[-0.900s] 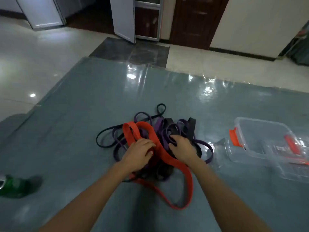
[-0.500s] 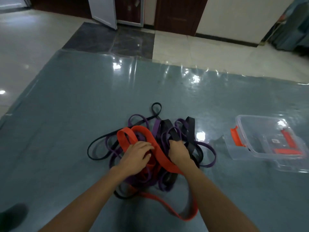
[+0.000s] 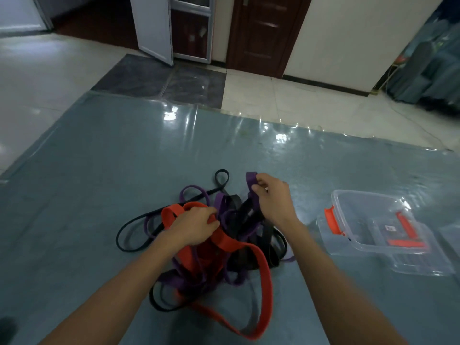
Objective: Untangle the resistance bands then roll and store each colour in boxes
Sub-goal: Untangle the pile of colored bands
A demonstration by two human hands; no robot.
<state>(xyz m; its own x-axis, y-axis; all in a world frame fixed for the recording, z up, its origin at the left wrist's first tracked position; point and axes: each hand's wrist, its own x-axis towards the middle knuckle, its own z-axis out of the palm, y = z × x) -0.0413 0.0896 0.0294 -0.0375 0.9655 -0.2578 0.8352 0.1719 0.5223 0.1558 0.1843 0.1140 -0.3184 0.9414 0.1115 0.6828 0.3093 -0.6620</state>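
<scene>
1. bands (image 3: 224, 257) lie in one knotted heap on the blue-grey floor mat (image 3: 99, 170), between our two forearms; red, purple and black straps cross through each other.
2. our right hand (image 3: 273, 200) sits at the far side of the heap, thumb and fingers pinching a loop end of a purple band (image 3: 251, 178), held above the pile.
3. our left hand (image 3: 191, 227) is on the near-left side, fingers curled round the wide red band (image 3: 263, 282), whose long loop trails towards us and to the right.
4. the relation that matters, we judge: the purple strap runs from the right hand's pinch down and towards us into the knot, beside where the left hand grips the red. so pulling away from us and upward follows its long axis, while the left hand pins the rest.
5. the clear box (image 3: 358, 197) with orange latches lies open on the mat to the right, well apart from the heap and nearer the right hand; we see no rolled band in it, so we judge the untangling is at its start.
6. a black band (image 3: 236, 205) lies in the knot between our two hands and may drag along.
</scene>
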